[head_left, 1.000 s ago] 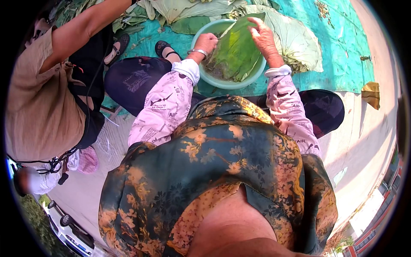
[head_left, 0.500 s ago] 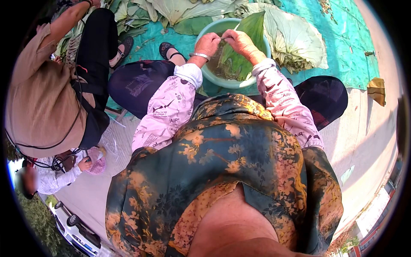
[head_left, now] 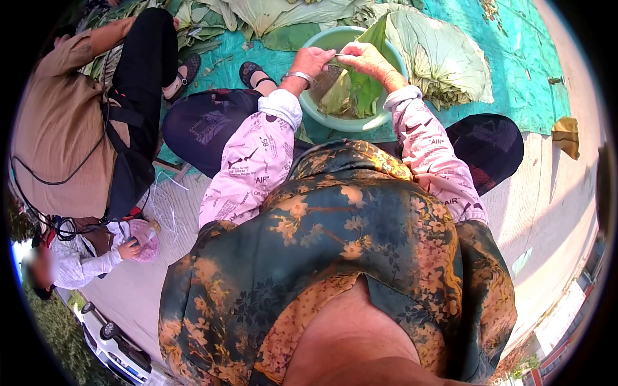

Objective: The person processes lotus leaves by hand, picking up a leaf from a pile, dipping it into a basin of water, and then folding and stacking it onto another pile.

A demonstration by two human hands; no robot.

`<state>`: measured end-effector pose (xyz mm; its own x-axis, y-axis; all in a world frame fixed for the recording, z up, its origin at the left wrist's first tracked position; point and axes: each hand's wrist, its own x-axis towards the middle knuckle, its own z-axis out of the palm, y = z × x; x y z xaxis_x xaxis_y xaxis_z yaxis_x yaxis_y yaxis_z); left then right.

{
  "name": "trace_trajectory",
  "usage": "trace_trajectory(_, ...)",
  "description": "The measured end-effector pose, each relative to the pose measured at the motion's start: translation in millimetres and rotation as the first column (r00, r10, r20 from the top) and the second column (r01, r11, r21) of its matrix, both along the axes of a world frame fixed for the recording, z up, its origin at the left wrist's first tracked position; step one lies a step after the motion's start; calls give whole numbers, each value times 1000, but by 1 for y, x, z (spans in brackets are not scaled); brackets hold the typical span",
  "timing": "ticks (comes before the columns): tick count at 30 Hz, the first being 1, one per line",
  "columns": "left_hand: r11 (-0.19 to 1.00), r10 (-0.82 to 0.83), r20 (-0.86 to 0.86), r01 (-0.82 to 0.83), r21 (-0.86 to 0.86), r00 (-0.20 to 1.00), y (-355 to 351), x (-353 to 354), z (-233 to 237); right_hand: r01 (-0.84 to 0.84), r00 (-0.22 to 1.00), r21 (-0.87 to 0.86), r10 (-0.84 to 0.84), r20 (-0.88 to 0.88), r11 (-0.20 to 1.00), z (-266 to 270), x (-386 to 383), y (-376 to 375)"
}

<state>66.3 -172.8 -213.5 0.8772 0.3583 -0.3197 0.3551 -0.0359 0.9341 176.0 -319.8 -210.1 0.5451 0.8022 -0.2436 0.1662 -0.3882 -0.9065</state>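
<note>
Over a pale green basin [head_left: 311, 106], both my hands meet with pinched fingertips. My left hand [head_left: 311, 62], with a bracelet at the wrist, and my right hand [head_left: 365, 61] hold a thin pale strand [head_left: 335, 55] between them. A large green leaf [head_left: 365, 90] hangs below my right hand into the basin, folded. It is hard to see how the strand and the leaf join. The bottom of the basin is partly hidden by the leaf.
Large pale leaves [head_left: 444, 61] lie right of the basin on a teal sheet [head_left: 534, 71]; more leaves lie behind. At left sits a person in a brown top [head_left: 64, 141], beside cables. Another person [head_left: 84, 264] and a white car [head_left: 116, 347] are lower left.
My left hand has shifted slightly left and my right hand slightly right. The leaf has turned and folded in the basin. The person in brown has moved an arm.
</note>
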Motion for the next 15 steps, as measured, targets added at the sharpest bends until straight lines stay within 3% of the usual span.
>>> trace_trajectory(7,997,54,-34,-56,-60,998,3,-1,-1,-3,1000,-59,2,-11,998,-8,6,-2)
trace_trajectory(10,988,77,18,-74,-135,997,2,-1,-4,9,988,-39,-3,155,999,-3,3,-3)
trace_trajectory(13,991,-63,131,77,-110,989,1,1,-6,-59,946,0,56,320,998,-11,5,-3)
trace_trajectory(15,990,-140,119,140,16,983,2,4,-17,-59,962,-17,61,265,998,-10,3,-3)
